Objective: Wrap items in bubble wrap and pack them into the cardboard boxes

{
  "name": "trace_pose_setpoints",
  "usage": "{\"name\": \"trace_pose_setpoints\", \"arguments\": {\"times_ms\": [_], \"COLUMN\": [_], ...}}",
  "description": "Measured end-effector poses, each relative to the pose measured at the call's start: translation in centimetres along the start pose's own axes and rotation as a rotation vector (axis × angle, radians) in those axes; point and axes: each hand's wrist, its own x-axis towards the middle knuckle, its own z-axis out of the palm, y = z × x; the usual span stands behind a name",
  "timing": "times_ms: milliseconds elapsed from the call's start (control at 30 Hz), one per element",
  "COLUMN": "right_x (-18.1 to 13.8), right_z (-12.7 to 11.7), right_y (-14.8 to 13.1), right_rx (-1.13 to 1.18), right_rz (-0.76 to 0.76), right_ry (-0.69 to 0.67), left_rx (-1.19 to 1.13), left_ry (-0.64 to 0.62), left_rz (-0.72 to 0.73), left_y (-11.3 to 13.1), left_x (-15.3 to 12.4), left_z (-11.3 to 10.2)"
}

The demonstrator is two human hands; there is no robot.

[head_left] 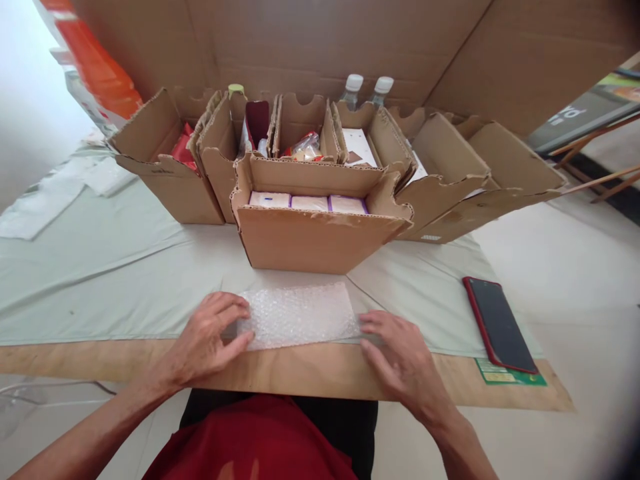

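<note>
A clear piece of bubble wrap (303, 315) lies near the front edge of the table, with a straight right end. At its left end rests my left hand (213, 337), thumb and fingers apart and their tips touching the wrap. My right hand (400, 353) is beside the right end, fingers spread, with the fingertips at the wrap's edge. Neither hand is closed round anything. Just beyond the wrap stands a cardboard bin (320, 240) holding several white packs (309, 202) with purple edges.
Behind it is a row of open cardboard bins (175, 193) with packets and boxes inside. Two white-capped bottles (353, 90) show behind them, before a tall cardboard wall (310, 47). A red-cased phone (500, 323) lies at the right on a green card (510, 375). White plastic bags (45, 200) lie left.
</note>
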Motion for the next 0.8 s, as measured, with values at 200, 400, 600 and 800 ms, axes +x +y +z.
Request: {"name": "trace_pose_setpoints", "arguments": {"times_ms": [200, 400, 600, 800], "right_x": [2.5, 3.2, 2.0, 0.9], "right_z": [2.6, 4.9, 2.8, 1.9], "right_y": [0.8, -1.4, -2.2, -1.9], "right_rx": [-0.209, -0.061, 0.247, 0.3], "right_rz": [0.207, 0.222, 0.5, 0.552], "right_ry": [0.007, 0.031, 0.011, -0.058], "left_rx": [0.39, 0.276, -0.142, -0.333], "left_ry": [-0.042, -0.148, -0.028, 0.025], "left_rz": [-0.224, -0.316, -0.449, -0.455], "left_y": [-0.2, 0.9, 2.0, 2.1], "left_x": [1.1, 1.9, 1.3, 0.4], "left_z": [1.0, 1.9, 2.0, 3.2]}}
